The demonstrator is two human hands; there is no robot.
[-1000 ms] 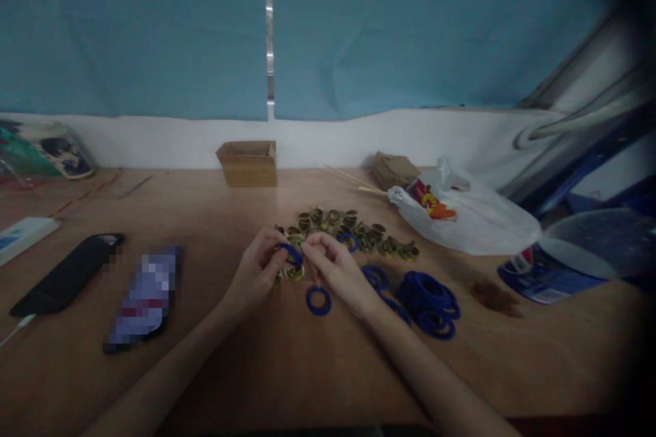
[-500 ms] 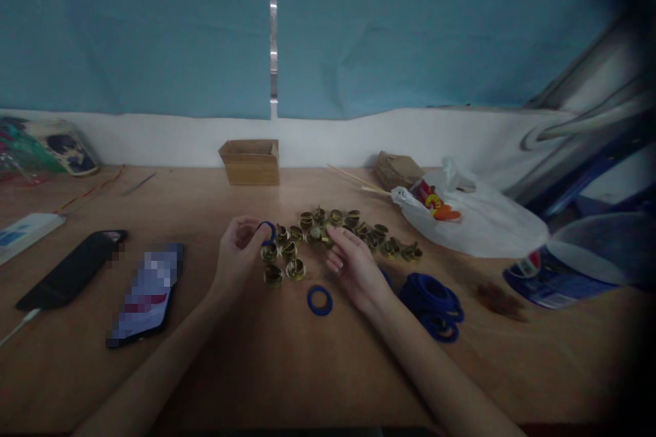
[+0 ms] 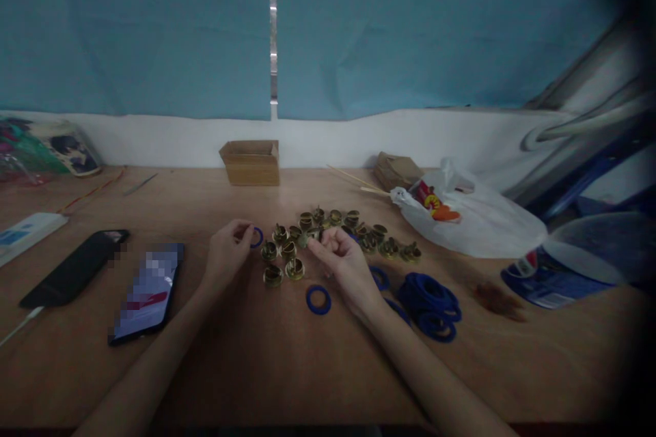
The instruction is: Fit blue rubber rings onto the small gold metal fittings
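While the left hand [image 3: 228, 250] pinches 1 flat blue ring [image 3: 262, 238] left of the round brass pieces [image 3: 294, 270], the right hand [image 3: 344, 261] closes its fingertips on 1 brass piece [image 3: 303, 240]; more rings [image 3: 309, 300] lie loose nearer me.

Cardboard box [image 3: 252, 164] against the white wall [image 3: 328, 145]; beyond the phones [image 3: 74, 270], possibly a pen [image 3: 140, 184].

Dim, flat light lies over the bench [image 3: 230, 369], with soft shadows beneath the forearms; the source is unseen. Fine detail is soft, the right edge blurs into black, and wide-angle distortion stretches the sides.
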